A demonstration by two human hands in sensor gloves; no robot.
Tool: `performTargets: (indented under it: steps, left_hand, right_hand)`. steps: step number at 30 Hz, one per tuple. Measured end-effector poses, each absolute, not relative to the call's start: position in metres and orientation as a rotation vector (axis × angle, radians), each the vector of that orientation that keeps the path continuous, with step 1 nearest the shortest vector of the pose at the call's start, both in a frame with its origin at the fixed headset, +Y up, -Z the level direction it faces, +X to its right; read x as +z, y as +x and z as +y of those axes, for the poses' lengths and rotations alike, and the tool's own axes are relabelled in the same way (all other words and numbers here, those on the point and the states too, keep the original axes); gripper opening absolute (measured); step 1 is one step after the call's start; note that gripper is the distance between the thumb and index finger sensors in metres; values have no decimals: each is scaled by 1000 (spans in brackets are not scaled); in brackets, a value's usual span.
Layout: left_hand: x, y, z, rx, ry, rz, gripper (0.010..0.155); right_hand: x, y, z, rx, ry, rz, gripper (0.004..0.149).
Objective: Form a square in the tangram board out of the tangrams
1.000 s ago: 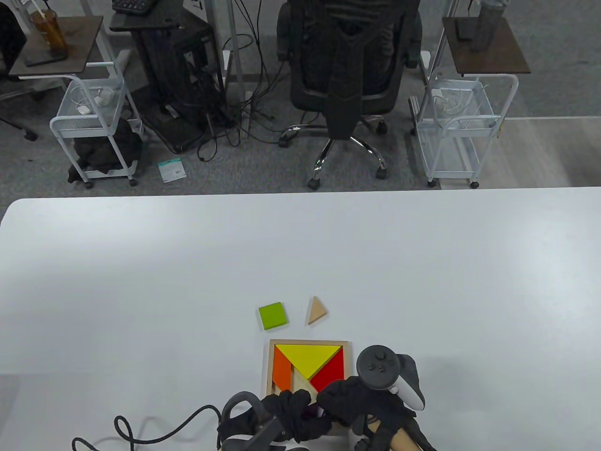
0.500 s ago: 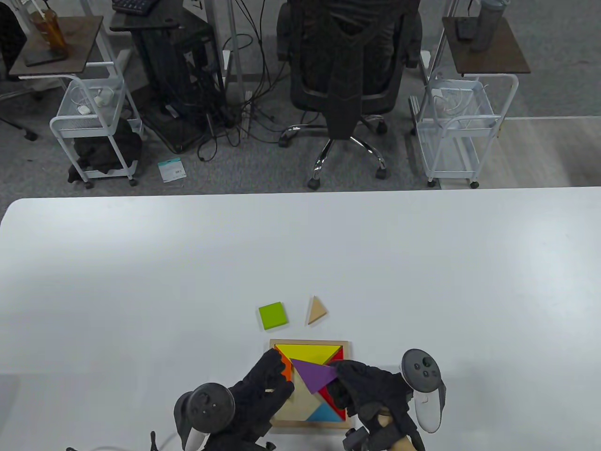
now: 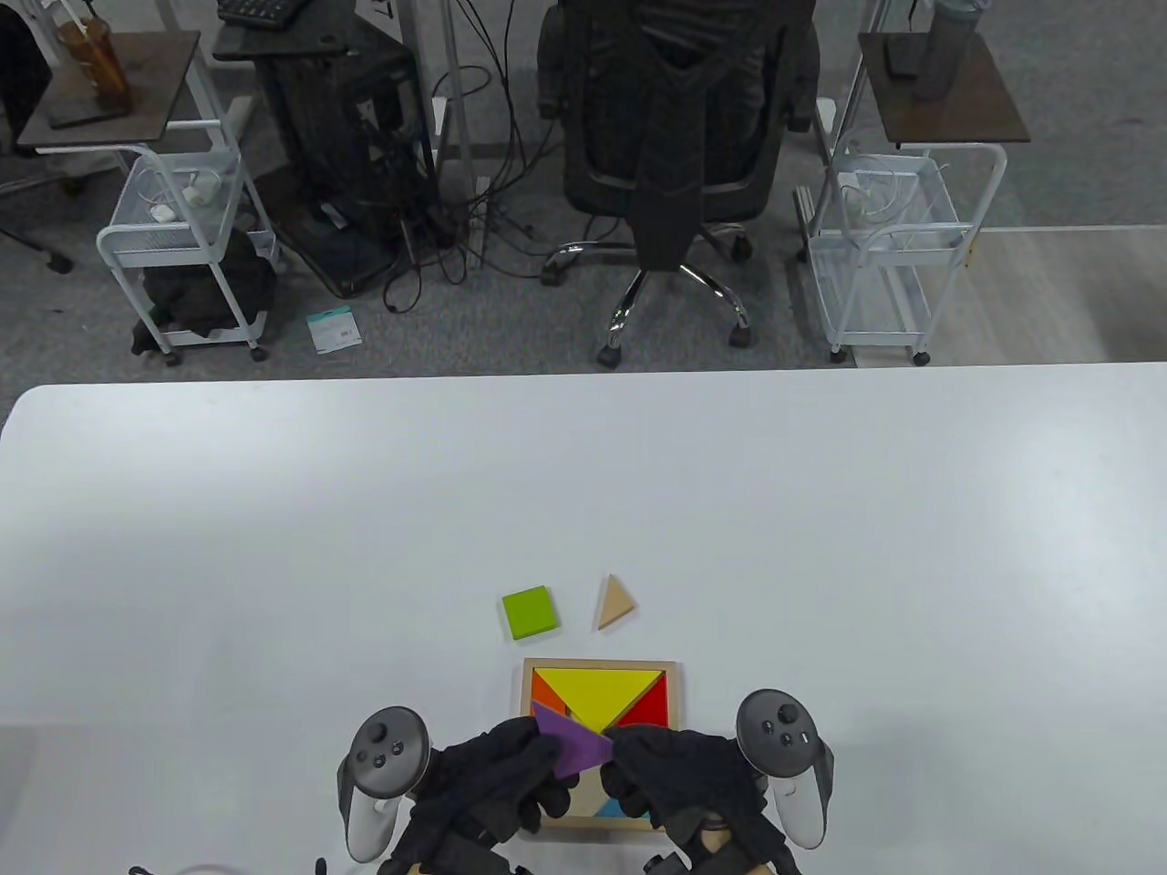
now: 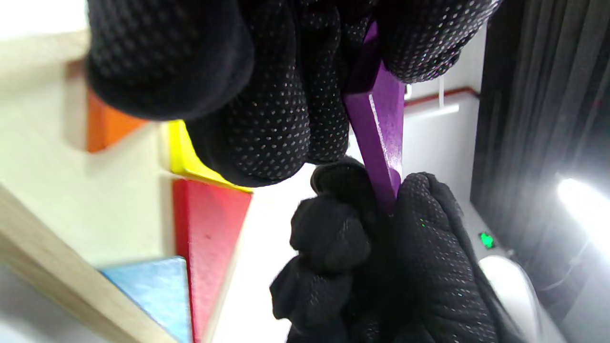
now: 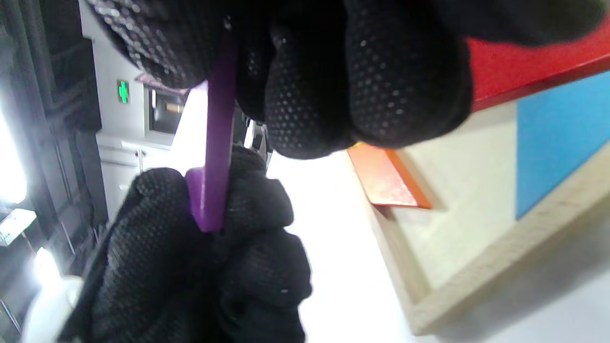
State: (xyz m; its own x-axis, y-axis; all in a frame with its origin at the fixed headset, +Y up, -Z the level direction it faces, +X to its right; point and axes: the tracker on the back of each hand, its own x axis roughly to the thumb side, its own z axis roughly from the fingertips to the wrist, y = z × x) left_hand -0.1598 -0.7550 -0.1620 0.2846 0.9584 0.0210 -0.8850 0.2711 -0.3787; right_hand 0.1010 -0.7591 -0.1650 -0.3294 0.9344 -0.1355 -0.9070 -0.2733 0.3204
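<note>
Both hands meet over the near half of the wooden board (image 3: 527,679), each in a black knit glove with a dotted grip. The left hand (image 3: 497,775) and right hand (image 3: 675,775) pinch opposite ends of a flat, glossy purple piece (image 3: 570,747), lifted clear of the board between them. Beyond their fingertips, a yellow triangle (image 3: 597,697) fills the far side of the shallow tray, with an orange piece (image 3: 545,693) at left and a red triangle (image 3: 652,706) at right. A blue triangle (image 3: 609,808) peeks out beneath the hands. Further off on the white table (image 3: 273,547) lie a green square (image 3: 530,612) and a plain wooden triangle (image 3: 615,603).
</note>
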Motion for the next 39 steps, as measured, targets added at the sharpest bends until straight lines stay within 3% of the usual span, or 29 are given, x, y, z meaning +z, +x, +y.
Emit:
performTargets:
  steps: [13, 18, 22, 24, 30, 39]
  left_hand:
    - [-166, -177, -747, 1046, -380, -282, 53]
    - [-166, -199, -739, 761, -42, -202, 74]
    - [-166, -212, -737, 425, 131, -154, 76]
    - [-170, -218, -739, 306, 92, -130, 77]
    - [-184, -227, -766, 351, -126, -36, 77]
    - [-187, -226, -768, 342, -160, 18, 78]
  right_hand:
    - [-167, 78, -760, 2030, 223, 531, 47]
    - [-170, 73, -761, 2249, 152, 576, 47]
    - [-170, 57, -764, 2393, 167, 618, 47]
    - [-169, 47, -764, 2438, 187, 647, 47]
    - [-169, 38, -767, 2505, 177, 697, 47]
    - [-168, 28, -766, 2645, 188, 742, 48]
